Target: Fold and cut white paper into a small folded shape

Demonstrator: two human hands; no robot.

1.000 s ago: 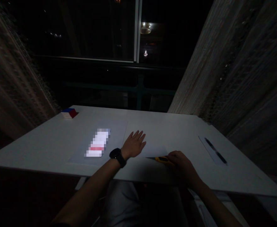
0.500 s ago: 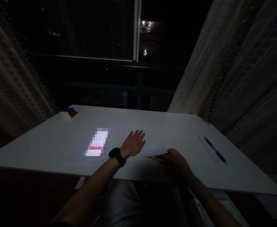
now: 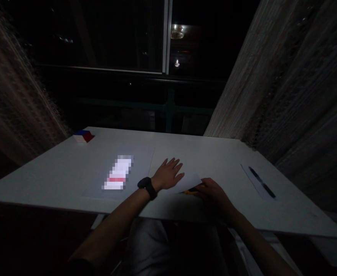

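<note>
My left hand (image 3: 167,175), with a black watch (image 3: 147,187) on its wrist, lies flat with fingers spread on a small sheet of white paper (image 3: 190,182). Closed round a yellow and black utility knife (image 3: 192,190) is my right hand (image 3: 213,191), at the sheet's right end. The paper's near right part is raised a little and covers the front of the knife, so its blade is mostly hidden. Dim light leaves the fingers of my right hand hard to make out.
On a larger white sheet (image 3: 144,168) to the left lies a phone (image 3: 118,172) with a lit, blurred screen. A blue, red and white block (image 3: 83,136) stands at the far left corner. A dark pen (image 3: 262,182) rests on a narrow paper strip (image 3: 250,178) at right.
My left hand has slid to the right, nearer my right hand. The small sheet's right part has risen over the knife, whose pointed blade showed before.
</note>
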